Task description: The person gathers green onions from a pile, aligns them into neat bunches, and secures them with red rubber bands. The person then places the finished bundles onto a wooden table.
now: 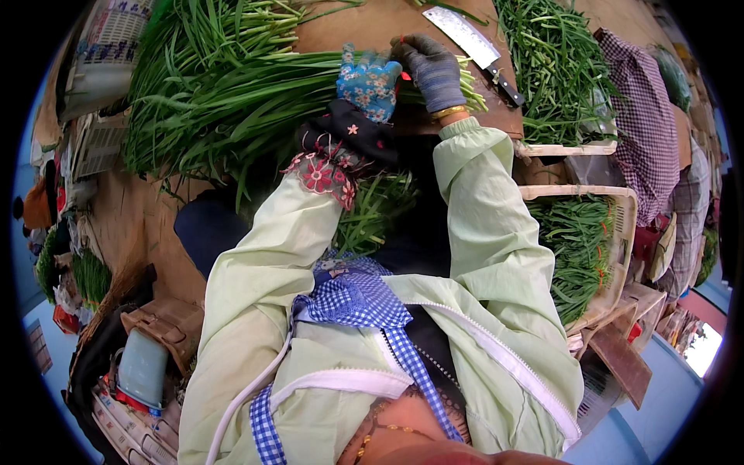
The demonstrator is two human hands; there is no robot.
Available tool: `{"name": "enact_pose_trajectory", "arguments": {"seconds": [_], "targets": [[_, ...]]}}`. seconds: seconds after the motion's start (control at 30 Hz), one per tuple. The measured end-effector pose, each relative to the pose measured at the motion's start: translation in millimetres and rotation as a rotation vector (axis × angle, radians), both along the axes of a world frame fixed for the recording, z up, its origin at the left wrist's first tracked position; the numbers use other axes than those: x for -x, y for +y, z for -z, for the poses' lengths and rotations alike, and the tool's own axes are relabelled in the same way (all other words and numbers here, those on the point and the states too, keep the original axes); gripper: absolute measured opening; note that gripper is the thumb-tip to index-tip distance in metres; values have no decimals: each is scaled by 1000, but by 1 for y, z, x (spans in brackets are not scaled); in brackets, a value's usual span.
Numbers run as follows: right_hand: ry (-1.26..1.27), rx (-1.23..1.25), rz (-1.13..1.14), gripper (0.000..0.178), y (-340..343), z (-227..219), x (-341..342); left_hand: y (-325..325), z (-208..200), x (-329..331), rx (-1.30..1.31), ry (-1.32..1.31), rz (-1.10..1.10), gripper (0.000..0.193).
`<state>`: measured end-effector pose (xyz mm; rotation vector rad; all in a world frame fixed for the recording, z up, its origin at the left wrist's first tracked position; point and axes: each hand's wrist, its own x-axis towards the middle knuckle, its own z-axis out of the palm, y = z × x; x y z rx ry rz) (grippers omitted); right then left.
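My left hand (367,87), in a blue flowered glove, is closed over a bunch of long green chives (271,85) near its stem end. The leaves trail off to the left, and the pale cut stems (470,87) come out on the right under my other hand. With its fingertips pinched together, my right hand (434,71), in a grey glove, holds a thin red tie (401,39) above the bunch. More red shows between the two hands; how far the tie goes round the stems is hidden. A cleaver (469,39) with a black handle lies just right of my right hand.
Loose chives (225,27) are heaped at the far left of the wooden board (333,29). Cut greens (554,70) fill a crate at the right; below it, a cream crate (629,232) holds red-tied bunches. A blue-grey bucket (141,368) stands at the lower left.
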<state>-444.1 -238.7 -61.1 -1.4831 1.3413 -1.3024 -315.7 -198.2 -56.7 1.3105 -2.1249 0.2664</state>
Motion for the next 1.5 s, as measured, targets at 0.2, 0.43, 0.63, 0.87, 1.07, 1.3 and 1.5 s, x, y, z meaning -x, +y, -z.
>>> {"name": "enact_pose_trajectory", "arguments": {"seconds": [0.2,0.43,0.63,0.87,1.07,1.3,1.5], "targets": [[460,487,145,11,16,-15,1,-18,5,-5,-75,39,28,12],[381,364,172,9,21,0,3,-26,-3,-2,-233,98,-39,10],[300,294,69,9,20,-2,9,-33,3,-5,-157,108,-36,7],[431,469,-43,15,27,-7,10,-30,-6,-4,-128,41,-9,8],[438,549,-133,24,30,-6,12,-33,-12,-8,-288,-4,20,10],[354,545,-220,20,30,2,18,-37,4,-5,-22,52,-30,6],[373,601,-200,21,37,0,18,-41,4,-8,-363,-17,35,7]]}}
